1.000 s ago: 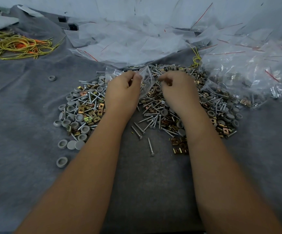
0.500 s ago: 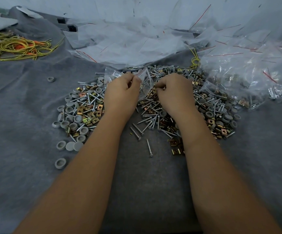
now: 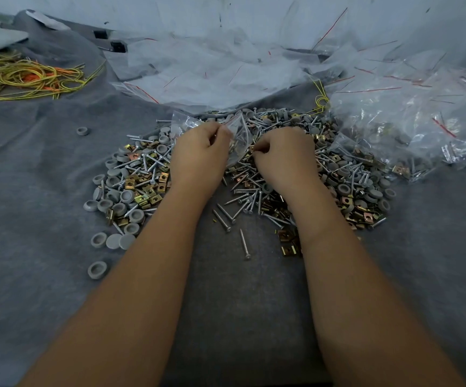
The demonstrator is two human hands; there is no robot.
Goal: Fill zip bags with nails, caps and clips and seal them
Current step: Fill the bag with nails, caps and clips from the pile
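Both arms reach forward over the desk (image 3: pixel 30 275), which has a grey cloth on it. The left hand (image 3: pixel 198 155) has its fingers curled and pinches the top of a small clear zip bag (image 3: pixel 238 141). The right hand (image 3: pixel 284 155) is curled just beside the bag, fingertips pinching a small brass clip (image 3: pixel 252 148) at its edge. Both hands sit on a heap of nails (image 3: pixel 243 202), grey caps (image 3: pixel 114 191) and clips. No words can be read anywhere.
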